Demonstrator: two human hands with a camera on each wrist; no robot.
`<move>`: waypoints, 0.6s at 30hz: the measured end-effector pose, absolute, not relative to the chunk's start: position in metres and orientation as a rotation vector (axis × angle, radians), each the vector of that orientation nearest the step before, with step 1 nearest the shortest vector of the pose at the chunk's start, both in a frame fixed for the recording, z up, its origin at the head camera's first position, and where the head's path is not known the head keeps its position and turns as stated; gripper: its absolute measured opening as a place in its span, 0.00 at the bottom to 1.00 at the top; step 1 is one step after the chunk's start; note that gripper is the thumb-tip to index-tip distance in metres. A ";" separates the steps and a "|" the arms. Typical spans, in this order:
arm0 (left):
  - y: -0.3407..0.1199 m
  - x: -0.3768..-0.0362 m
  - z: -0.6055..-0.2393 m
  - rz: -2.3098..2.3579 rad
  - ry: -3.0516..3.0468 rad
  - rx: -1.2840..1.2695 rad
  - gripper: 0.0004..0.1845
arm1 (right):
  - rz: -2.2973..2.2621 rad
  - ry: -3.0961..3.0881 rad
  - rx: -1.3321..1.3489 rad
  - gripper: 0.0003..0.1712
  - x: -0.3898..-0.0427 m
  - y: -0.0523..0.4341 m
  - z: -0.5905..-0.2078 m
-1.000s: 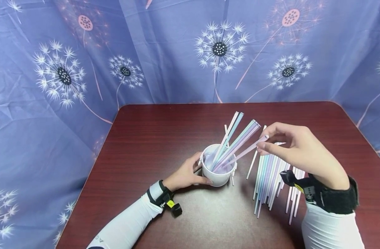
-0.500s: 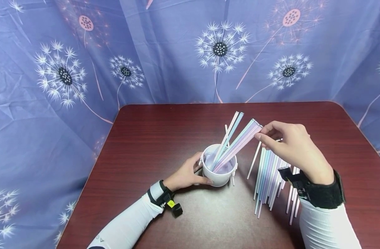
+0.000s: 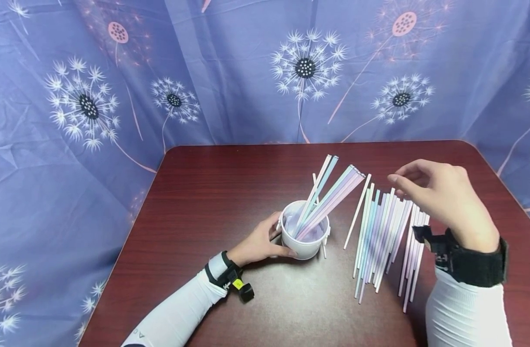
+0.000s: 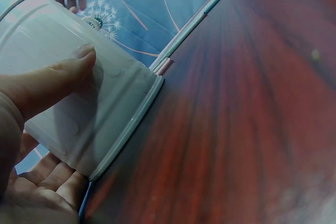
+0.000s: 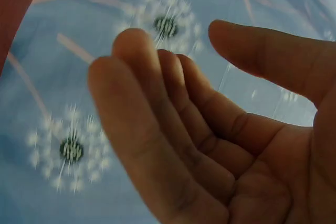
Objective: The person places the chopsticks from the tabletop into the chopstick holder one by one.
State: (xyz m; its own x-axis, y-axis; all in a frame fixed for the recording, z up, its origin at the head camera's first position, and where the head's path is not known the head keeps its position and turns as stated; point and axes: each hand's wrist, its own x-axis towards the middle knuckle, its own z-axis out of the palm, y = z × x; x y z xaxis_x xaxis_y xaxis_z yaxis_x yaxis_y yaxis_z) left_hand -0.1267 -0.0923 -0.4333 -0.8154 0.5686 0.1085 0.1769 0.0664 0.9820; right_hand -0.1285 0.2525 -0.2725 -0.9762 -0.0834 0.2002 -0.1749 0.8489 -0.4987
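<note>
My left hand (image 3: 261, 242) holds a small white bucket (image 3: 305, 250) on the table, thumb along the near wall and fingers around the left side. In the left wrist view the thumb lies flat on the bucket's wall (image 4: 118, 93). Several pastel straws (image 3: 332, 205) lean out of the bucket to the upper right, in pink, blue, green and lilac. My right hand (image 3: 442, 197) hovers above the far ends of a spread of loose straws (image 3: 379, 241). In the right wrist view its fingers (image 5: 152, 129) are loosely bent, thumb apart, with nothing between them.
One white straw (image 3: 357, 212) lies apart, between the bucket and the spread. A smaller group of straws (image 3: 410, 270) lies at the right. The dark red wooden table (image 3: 221, 188) ends at a blue dandelion-print cloth (image 3: 247, 72) behind.
My right hand brought a pink-lilac straw against the others in the bucket, let it go, then moved right over the loose straws. My left hand stays on the bucket.
</note>
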 end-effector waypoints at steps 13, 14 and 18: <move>-0.093 -0.128 -0.434 1.802 2.060 0.771 0.48 | 0.604 -3.036 -0.149 0.21 -0.157 0.328 -0.301; -0.093 -0.128 -0.434 1.799 2.065 0.774 0.48 | 0.612 -3.069 -0.190 0.21 -0.159 0.334 -0.306; -0.093 -0.127 -0.434 1.791 2.077 0.781 0.47 | 0.725 -3.218 -0.353 0.21 -0.167 0.354 -0.329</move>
